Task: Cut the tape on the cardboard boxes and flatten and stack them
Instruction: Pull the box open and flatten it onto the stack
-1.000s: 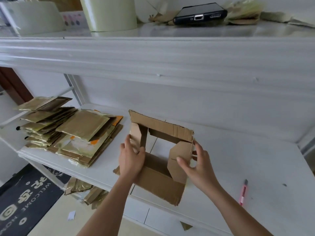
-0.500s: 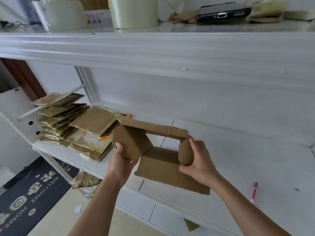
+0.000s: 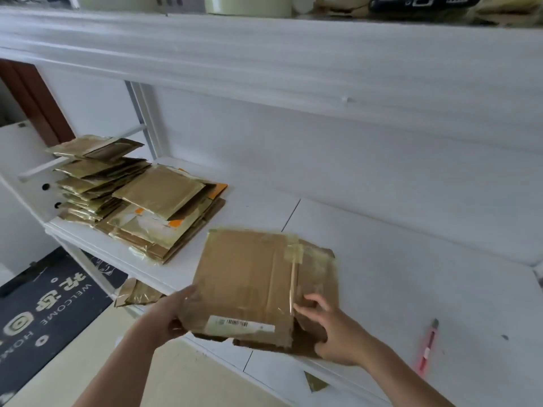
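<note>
A flattened brown cardboard box (image 3: 249, 277) with clear tape and a barcode label lies tilted over the front edge of the white shelf (image 3: 411, 274). My left hand (image 3: 167, 315) grips its near left corner, thumb on top and fingers underneath. My right hand (image 3: 335, 327) holds the near right edge, with fingers on top by a folded flap. A stack of flattened taped boxes (image 3: 141, 201) sits at the shelf's left end. A pink utility knife (image 3: 427, 348) lies on the shelf to the right of my right hand.
An upper white shelf (image 3: 264, 54) overhangs the work surface and carries a phone (image 3: 423, 2) and containers. A dark welcome mat (image 3: 44, 301) lies on the floor at the left. Cardboard scraps (image 3: 135, 293) sit below the shelf edge.
The box, open and standing a moment ago, has been pressed flat and now lies label side up between my hands. The view has shifted to the left.
</note>
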`<move>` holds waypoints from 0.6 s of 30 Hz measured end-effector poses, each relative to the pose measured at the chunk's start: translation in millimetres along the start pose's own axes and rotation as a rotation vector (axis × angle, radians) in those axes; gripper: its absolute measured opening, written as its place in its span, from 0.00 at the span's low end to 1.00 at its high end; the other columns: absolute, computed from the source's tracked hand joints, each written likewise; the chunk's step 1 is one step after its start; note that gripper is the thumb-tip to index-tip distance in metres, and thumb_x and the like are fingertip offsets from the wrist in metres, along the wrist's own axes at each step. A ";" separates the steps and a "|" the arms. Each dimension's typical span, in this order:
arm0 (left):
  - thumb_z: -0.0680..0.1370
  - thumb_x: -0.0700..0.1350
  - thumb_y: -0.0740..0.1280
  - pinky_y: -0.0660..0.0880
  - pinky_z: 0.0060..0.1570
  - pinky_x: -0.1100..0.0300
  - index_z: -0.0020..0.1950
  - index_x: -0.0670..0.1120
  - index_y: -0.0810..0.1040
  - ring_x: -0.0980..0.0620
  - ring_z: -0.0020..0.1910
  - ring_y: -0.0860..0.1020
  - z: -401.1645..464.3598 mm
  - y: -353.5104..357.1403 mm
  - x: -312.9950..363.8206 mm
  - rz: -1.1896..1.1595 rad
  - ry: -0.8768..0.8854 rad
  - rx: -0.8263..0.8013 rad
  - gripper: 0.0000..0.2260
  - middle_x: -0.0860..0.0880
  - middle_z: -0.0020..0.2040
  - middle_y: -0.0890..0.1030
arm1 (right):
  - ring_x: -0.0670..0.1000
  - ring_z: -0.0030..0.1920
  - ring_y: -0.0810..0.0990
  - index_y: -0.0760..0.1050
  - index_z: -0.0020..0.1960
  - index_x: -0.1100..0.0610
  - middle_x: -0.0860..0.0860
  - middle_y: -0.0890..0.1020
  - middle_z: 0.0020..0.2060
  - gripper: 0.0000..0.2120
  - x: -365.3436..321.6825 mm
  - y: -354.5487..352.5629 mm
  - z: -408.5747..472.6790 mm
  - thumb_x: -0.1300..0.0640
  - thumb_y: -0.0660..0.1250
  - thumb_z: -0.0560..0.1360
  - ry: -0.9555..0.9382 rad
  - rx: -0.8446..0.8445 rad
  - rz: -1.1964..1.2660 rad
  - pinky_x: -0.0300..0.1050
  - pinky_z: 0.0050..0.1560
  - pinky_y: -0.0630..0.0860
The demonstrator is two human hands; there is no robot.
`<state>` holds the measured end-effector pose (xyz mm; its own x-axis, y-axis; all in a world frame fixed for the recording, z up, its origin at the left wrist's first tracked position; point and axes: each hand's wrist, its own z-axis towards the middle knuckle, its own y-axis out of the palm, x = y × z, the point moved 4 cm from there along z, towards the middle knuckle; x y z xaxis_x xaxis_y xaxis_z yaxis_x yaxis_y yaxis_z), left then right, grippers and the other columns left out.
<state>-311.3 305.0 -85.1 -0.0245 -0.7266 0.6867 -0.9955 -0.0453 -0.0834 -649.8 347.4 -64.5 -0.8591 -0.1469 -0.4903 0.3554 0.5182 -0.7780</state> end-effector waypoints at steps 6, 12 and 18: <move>0.79 0.54 0.64 0.65 0.69 0.41 0.75 0.62 0.61 0.48 0.74 0.64 13.4 23.2 6.9 0.942 0.513 0.320 0.25 0.55 0.78 0.62 | 0.52 0.73 0.59 0.70 0.71 0.41 0.44 0.62 0.71 0.20 -8.4 17.9 41.0 0.46 0.56 0.79 0.130 0.041 -0.191 0.56 0.75 0.55; 0.78 0.62 0.63 0.45 0.76 0.42 0.80 0.59 0.50 0.43 0.79 0.46 34.1 71.1 -6.5 1.265 0.389 0.092 0.35 0.52 0.81 0.44 | 0.49 0.70 0.66 0.59 0.75 0.42 0.45 0.58 0.75 0.24 -9.8 7.2 78.5 0.44 0.59 0.81 0.091 0.322 -0.175 0.53 0.70 0.68; 0.78 0.58 0.66 0.46 0.77 0.42 0.80 0.56 0.50 0.39 0.79 0.46 38.0 78.4 -6.4 1.328 0.373 0.135 0.36 0.47 0.81 0.46 | 0.54 0.76 0.29 0.34 0.77 0.38 0.43 0.31 0.76 0.33 16.9 40.8 103.2 0.31 0.45 0.79 0.294 0.106 -0.109 0.62 0.76 0.37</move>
<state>-385.7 280.1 -123.4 -0.9809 -0.0533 0.1869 -0.1908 0.4477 -0.8736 -611.9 279.2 -145.1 -0.9582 0.0613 -0.2794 0.2787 0.4195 -0.8639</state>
